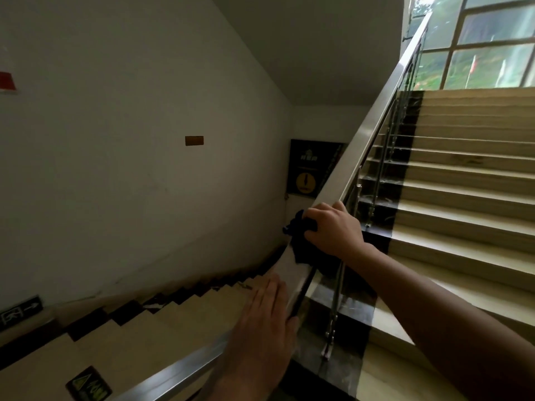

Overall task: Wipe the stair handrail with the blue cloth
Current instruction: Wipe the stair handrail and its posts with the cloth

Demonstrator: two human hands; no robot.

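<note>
Fingers [269, 287] of the left hand [260, 328]: extended flat, unclenched, resting against the near rail at 6 o'clock, holding nothing. Right hand [333, 230], centre: fingers curled, clamping the dark blue soft cloth [301, 244] around the brushed-steel flat-topped handrail [376, 111]. Cloth: bunched, limp, light, looks almost black in this light; likely conforms to the rail and is best gripped wrapped over top and sides. Handrail: rigid, smooth, probably slippery, rising toward the window [492, 39] at 1 o'clock.
</note>
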